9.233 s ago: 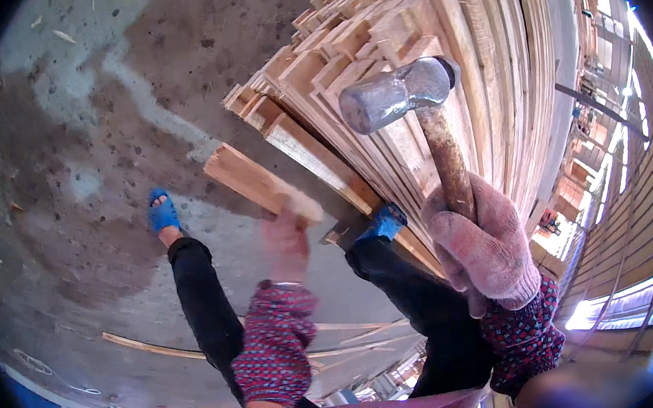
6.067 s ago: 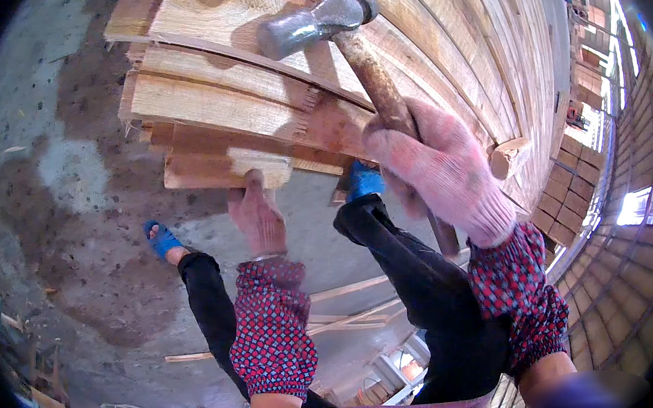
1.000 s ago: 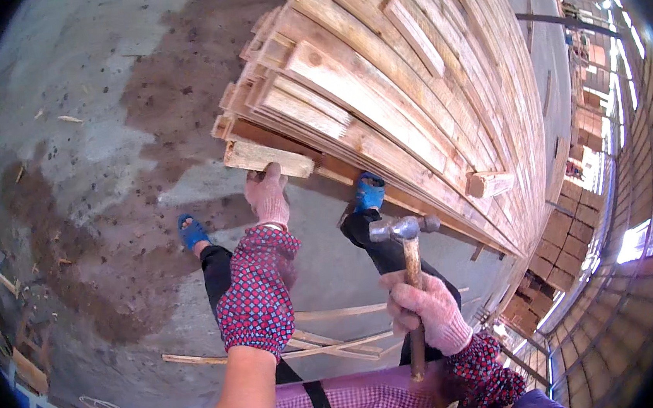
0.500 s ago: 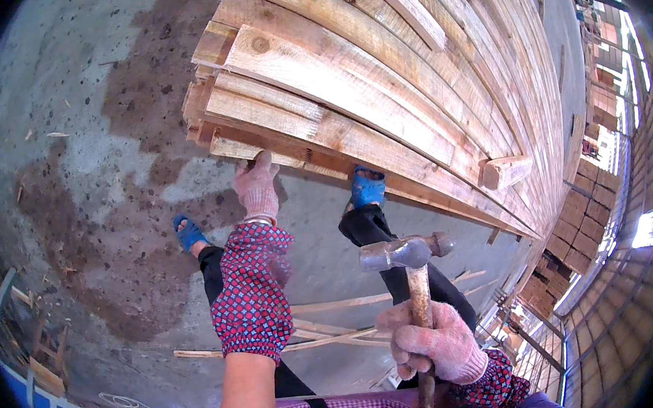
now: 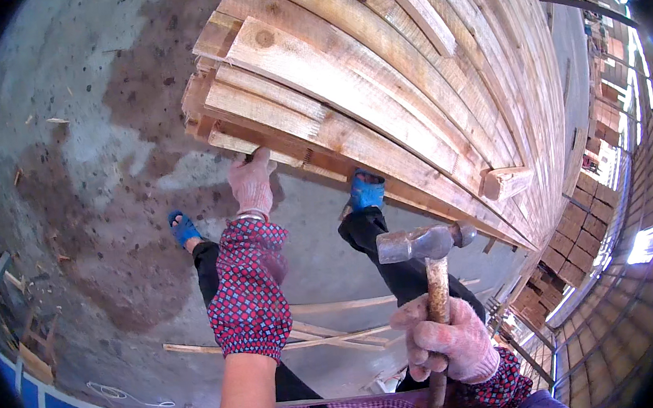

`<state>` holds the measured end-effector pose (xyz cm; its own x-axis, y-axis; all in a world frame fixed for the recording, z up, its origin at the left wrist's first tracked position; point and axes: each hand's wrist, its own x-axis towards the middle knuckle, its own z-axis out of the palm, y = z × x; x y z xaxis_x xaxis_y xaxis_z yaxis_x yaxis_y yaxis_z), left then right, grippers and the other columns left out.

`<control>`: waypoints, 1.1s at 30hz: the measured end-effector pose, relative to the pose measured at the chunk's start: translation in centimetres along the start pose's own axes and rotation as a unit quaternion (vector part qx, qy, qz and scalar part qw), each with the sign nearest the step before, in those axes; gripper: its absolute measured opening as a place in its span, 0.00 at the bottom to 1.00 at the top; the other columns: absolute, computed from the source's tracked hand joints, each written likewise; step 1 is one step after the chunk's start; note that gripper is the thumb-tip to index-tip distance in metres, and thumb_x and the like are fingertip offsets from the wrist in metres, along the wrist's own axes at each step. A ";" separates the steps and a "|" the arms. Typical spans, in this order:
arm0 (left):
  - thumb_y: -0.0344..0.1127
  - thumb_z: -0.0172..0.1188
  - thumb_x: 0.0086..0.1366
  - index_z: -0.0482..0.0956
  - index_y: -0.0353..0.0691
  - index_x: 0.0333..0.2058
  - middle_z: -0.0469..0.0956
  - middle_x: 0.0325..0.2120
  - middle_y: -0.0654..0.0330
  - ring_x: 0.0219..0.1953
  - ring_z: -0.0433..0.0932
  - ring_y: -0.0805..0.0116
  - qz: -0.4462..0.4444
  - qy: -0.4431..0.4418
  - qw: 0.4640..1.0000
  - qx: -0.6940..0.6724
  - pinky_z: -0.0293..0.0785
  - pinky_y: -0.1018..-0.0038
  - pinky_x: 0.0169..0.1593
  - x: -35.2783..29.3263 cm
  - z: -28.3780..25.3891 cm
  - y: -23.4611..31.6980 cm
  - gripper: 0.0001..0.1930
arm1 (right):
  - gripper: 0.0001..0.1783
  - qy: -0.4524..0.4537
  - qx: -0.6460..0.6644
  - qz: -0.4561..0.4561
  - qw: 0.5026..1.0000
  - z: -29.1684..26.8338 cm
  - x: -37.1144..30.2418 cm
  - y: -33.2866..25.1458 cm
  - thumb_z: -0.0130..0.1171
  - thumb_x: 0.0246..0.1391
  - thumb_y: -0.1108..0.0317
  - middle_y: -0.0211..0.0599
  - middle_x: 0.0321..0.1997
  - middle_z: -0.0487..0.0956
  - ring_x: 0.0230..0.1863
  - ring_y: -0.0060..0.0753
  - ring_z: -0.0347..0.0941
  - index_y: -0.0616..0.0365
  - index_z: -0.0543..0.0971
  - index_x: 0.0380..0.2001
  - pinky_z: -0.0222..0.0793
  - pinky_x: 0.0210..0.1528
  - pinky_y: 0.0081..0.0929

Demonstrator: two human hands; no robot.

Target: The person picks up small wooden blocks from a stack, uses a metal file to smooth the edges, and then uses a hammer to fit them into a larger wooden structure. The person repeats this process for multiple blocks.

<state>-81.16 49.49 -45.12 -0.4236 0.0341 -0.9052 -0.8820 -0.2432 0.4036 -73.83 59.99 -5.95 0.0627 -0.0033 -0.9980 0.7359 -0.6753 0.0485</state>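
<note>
In my right hand (image 5: 455, 340), gloved in pink, is a hammer (image 5: 436, 280) with a worn metal head and a rusty, flaking handle. The fingers wrap round the handle, and the head points up, in front of my leg. My left hand (image 5: 251, 186), gloved too, is closed at the near lower edge of a wooden plank (image 5: 291, 159) at the left end of a large stack of planks (image 5: 347, 85). Part of its fingers is hidden at the plank. Patterned red and blue sleeve covers reach both wrists.
A short wood block (image 5: 507, 183) lies on the stack, as does a loose batten (image 5: 414, 10). Thin wooden strips (image 5: 338, 339) cross on the concrete floor (image 5: 95, 224) by my legs. Blue-sandalled feet stand near the stack. Stacked timber (image 5: 570, 241) is at the right.
The hammer and my right hand have shifted slightly right and down in the picture. My left hand stays at the plank edge, and the view has moved a little.
</note>
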 end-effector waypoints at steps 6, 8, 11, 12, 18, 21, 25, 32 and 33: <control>0.25 0.63 0.56 0.74 0.32 0.45 0.76 0.38 0.58 0.35 0.76 0.66 0.006 -0.018 1.000 -0.010 0.80 0.71 0.37 0.4 -0.4 -0.1 0.17 | 0.21 -0.006 0.001 0.003 1.000 0.1 0.0 -0.2 0.55 0.52 0.71 0.33 0.19 0.71 0.15 0.20 0.64 0.74 0.70 0.47 0.69 0.23 0.23; 0.25 0.63 0.55 0.74 0.32 0.45 0.76 0.39 0.58 0.36 0.76 0.66 0.006 -0.008 1.000 -0.013 0.80 0.71 0.38 -0.3 0.1 0.1 0.17 | 0.20 -0.006 0.013 -0.005 1.000 0.2 -0.1 -0.1 0.56 0.53 0.71 0.34 0.19 0.71 0.15 0.20 0.64 0.74 0.70 0.47 0.69 0.23 0.22; 0.25 0.63 0.55 0.75 0.32 0.44 0.77 0.38 0.58 0.37 0.76 0.67 0.029 -0.012 0.999 -0.028 0.80 0.70 0.39 -0.7 0.1 0.0 0.16 | 0.20 -0.018 0.022 -0.013 1.000 0.3 -0.1 0.1 0.56 0.53 0.71 0.34 0.18 0.71 0.15 0.20 0.64 0.74 0.71 0.47 0.68 0.23 0.21; 0.26 0.63 0.55 0.75 0.32 0.44 0.77 0.38 0.58 0.36 0.76 0.67 0.034 -0.020 0.999 -0.019 0.80 0.71 0.39 -0.6 0.0 0.1 0.16 | 0.20 -0.019 0.016 -0.012 1.000 0.3 -0.1 0.0 0.57 0.53 0.70 0.34 0.18 0.72 0.15 0.20 0.64 0.74 0.71 0.47 0.67 0.23 0.21; 0.26 0.63 0.56 0.76 0.32 0.43 0.78 0.32 0.61 0.34 0.76 0.69 0.032 -0.047 0.998 0.016 0.78 0.74 0.36 -0.1 -0.3 0.0 0.15 | 0.21 -0.031 -0.011 -0.015 0.999 0.3 -0.1 -0.4 0.57 0.54 0.69 0.34 0.19 0.74 0.16 0.21 0.67 0.72 0.71 0.48 0.64 0.21 0.18; 0.27 0.63 0.57 0.78 0.33 0.40 0.79 0.29 0.60 0.30 0.77 0.69 0.025 -0.042 0.996 0.068 0.76 0.75 0.32 0.4 -0.4 -0.2 0.12 | 0.20 -0.020 -0.018 -0.027 0.999 0.9 0.1 -0.5 0.57 0.54 0.69 0.34 0.19 0.74 0.16 0.21 0.67 0.72 0.71 0.47 0.63 0.20 0.17; 0.38 0.64 0.56 0.80 0.32 0.34 0.80 0.31 0.49 0.27 0.80 0.58 0.108 -0.010 0.971 0.211 0.75 0.67 0.33 2.1 -1.3 -1.1 0.13 | 0.19 0.008 -0.107 -0.006 0.994 3.4 0.2 -2.5 0.56 0.54 0.69 0.33 0.19 0.74 0.16 0.21 0.68 0.71 0.72 0.46 0.63 0.19 0.17; 0.50 0.62 0.53 0.81 0.34 0.32 0.79 0.36 0.42 0.41 0.79 0.46 0.085 0.020 0.853 0.514 0.75 0.58 0.44 -0.4 0.0 3.6 0.21 | 0.21 -0.003 -0.411 -0.180 0.894 10.9 6.8 -8.8 0.58 0.54 0.56 0.33 0.22 0.74 0.21 0.23 0.71 0.64 0.74 0.42 0.67 0.24 0.23; 0.50 0.63 0.53 0.82 0.35 0.32 0.79 0.36 0.43 0.41 0.79 0.46 0.079 0.014 0.857 0.510 0.76 0.58 0.44 -0.3 -0.1 3.7 0.21 | 0.20 0.006 -0.493 -0.218 0.842 12.7 8.1 -9.8 0.56 0.55 0.58 0.33 0.22 0.74 0.21 0.25 0.71 0.64 0.73 0.43 0.67 0.24 0.23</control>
<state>-84.26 48.47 -43.35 -0.5620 0.0516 -0.8255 -0.5419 0.7310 0.4146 -89.10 57.20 -15.05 -0.3569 0.0976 -0.9290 0.8920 0.3308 -0.3080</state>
